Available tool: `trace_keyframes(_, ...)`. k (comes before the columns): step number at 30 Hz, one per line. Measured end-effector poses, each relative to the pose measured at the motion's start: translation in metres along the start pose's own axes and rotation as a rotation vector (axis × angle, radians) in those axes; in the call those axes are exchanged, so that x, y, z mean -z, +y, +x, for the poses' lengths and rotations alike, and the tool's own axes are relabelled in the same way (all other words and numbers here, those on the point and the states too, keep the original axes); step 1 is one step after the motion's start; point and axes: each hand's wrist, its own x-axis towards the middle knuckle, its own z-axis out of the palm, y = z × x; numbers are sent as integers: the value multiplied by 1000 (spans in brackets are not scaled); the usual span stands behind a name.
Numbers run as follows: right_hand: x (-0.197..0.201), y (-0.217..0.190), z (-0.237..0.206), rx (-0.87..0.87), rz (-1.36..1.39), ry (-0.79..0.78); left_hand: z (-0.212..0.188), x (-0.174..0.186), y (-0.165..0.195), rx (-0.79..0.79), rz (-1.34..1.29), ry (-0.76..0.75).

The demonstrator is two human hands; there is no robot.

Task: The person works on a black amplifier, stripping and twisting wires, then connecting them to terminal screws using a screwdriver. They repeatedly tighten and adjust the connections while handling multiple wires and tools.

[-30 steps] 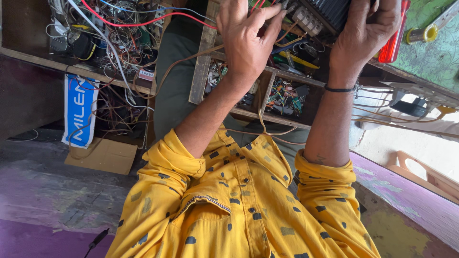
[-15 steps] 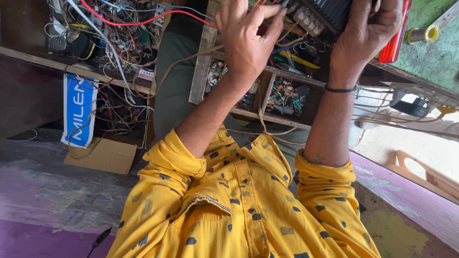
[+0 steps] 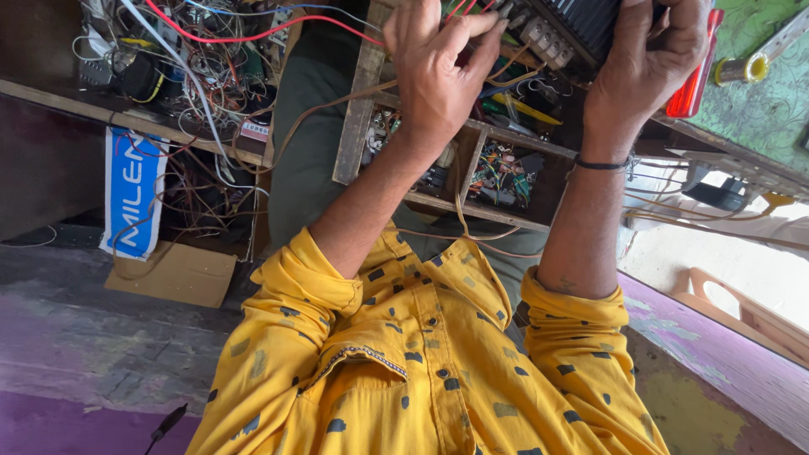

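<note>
My right hand, with a black band on its wrist, grips a black finned electronic unit at the top edge of the view. My left hand is beside it. Its fingertips are pinched on thin red wires at the unit's row of terminals. Both forearms reach up from my rolled yellow sleeves. The top of the unit is cut off by the frame.
A wooden rack holds small parts and loose wires below my hands. A tangle of cables fills the shelf at left above a blue sign. A red-handled tool and a solder spool lie by the green surface.
Both hands stay on the unit and the wires with almost no movement. A black-tipped probe at the bottom left has come slightly further into view.
</note>
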Motion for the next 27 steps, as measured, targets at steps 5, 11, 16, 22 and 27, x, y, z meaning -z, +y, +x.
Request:
trace_keyframes(5,-1,-6,1,22,-104,8,1,2,-1,6,-20,-3)
trace_keyframes(11,-5,-17,5,32,-123,-27,3,5,-2,5,-32,-6)
trace_keyframes(16,-4,-16,4,70,-188,-45,4,6,-2,14,-34,-4)
trace_keyframes(22,-8,-12,3,31,-52,-56,4,7,-1,79,-22,-39)
trace_keyframes(27,-10,-23,3,61,-39,-81,4,9,-3,34,-14,-67)
